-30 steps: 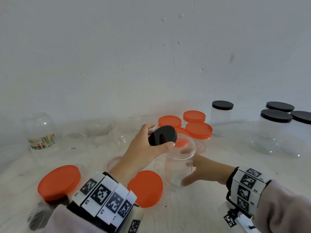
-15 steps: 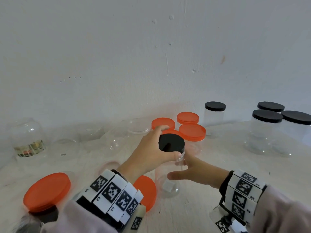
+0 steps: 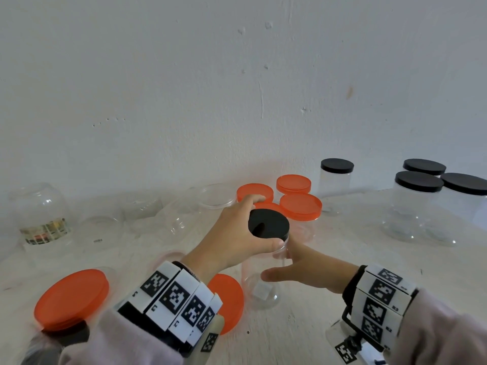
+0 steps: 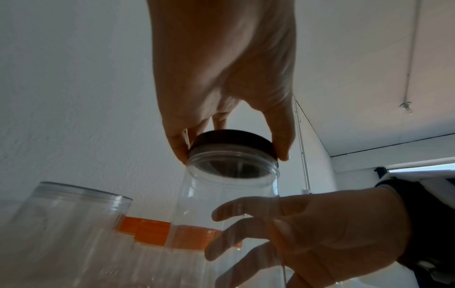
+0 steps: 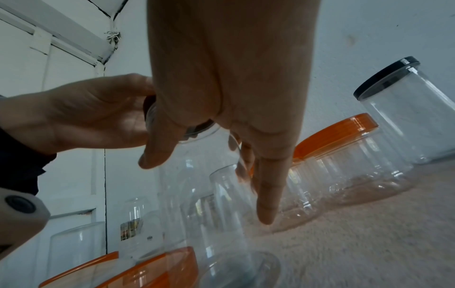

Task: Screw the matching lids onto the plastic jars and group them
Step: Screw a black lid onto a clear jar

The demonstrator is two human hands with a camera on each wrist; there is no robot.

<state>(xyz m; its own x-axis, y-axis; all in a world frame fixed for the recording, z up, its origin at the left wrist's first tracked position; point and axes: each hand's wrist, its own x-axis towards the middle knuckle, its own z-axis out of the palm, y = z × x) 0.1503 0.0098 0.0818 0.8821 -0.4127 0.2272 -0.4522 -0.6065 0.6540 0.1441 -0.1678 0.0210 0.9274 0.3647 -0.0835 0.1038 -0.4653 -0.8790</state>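
Note:
A clear plastic jar stands upright near the middle of the table. A black lid sits flat on its mouth. My left hand grips the lid's rim from above between thumb and fingers; the left wrist view shows the lid seated on the jar's neck. My right hand holds the jar's body from the right, thumb in front and fingers wrapped behind it. In the right wrist view, my right thumb lies against the jar wall just under the lid.
Several orange-lidded jars stand just behind the held jar. Black-lidded jars are grouped at the right. Loose orange lids lie front left and under my left wrist. Open clear jars line the wall at the back left.
My left hand brought the black lid from a tilt above the jar's mouth down flat onto it. My right hand has stayed on the jar.

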